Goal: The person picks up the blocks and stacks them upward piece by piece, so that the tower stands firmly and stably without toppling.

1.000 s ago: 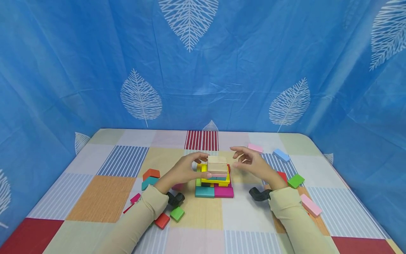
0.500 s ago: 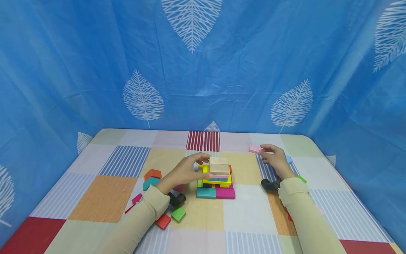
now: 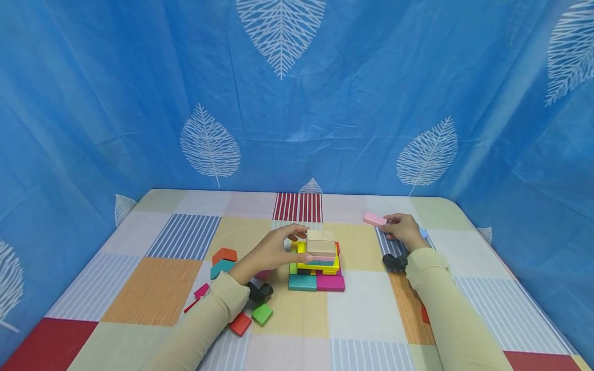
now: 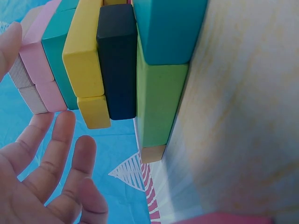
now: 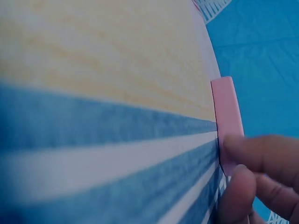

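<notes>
A layered stack of wooden building blocks stands mid-table, topped by plain wood blocks [image 3: 320, 248] above pink, teal and yellow layers. My left hand [image 3: 276, 248] holds the stack's upper layers from the left, thumb in front and fingers at the back. In the left wrist view, fingertips touch the ends of the pink blocks [image 4: 39, 60], while the thumb lies across from them. At the far right, my right hand [image 3: 402, 229] pinches the near end of a flat pink block [image 3: 373, 219] lying on the cloth. Part of the pinch is hidden in the head view.
Left of the stack lie loose orange [image 3: 225, 254], teal [image 3: 223, 268], magenta [image 3: 201, 291], red [image 3: 240, 324] and green [image 3: 262, 314] blocks. A blue block [image 3: 423, 233] is partly hidden behind the right hand. The right forearm covers part of a red block [image 3: 424, 314].
My right hand has moved from beside the stack out to the right and back, and its fingers have closed on the pink block. The left hand stays at the stack.
</notes>
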Available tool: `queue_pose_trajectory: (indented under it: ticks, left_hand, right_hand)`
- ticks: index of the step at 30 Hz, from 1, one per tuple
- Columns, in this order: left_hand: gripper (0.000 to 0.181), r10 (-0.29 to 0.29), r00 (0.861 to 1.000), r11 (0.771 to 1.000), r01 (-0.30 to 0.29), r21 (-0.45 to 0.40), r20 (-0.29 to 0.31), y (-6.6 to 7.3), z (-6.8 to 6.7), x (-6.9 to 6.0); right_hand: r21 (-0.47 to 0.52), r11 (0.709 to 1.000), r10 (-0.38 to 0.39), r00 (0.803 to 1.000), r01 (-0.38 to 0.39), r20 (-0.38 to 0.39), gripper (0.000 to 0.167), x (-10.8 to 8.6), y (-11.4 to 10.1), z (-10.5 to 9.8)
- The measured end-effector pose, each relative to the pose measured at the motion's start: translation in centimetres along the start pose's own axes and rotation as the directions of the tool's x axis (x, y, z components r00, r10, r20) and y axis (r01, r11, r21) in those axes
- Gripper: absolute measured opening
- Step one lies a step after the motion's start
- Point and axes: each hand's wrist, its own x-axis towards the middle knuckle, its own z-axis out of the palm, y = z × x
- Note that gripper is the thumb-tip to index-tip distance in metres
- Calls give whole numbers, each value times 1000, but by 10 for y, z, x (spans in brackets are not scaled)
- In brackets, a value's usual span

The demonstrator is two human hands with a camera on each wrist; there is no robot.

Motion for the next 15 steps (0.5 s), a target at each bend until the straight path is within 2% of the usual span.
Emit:
queue_pose_trajectory:
  ticks: [10, 15]
  left_hand:
    - [72, -6, 1000, 1000, 6, -15, 6, 2, 0, -1]
    - [71, -2, 1000, 1000, 2, -13, 3, 0, 1, 0]
  right_hand:
    - [-21, 996, -81, 997, 81, 11, 49, -7, -1, 1]
    - [26, 982, -190, 982, 190, 21, 47, -18, -8, 5]
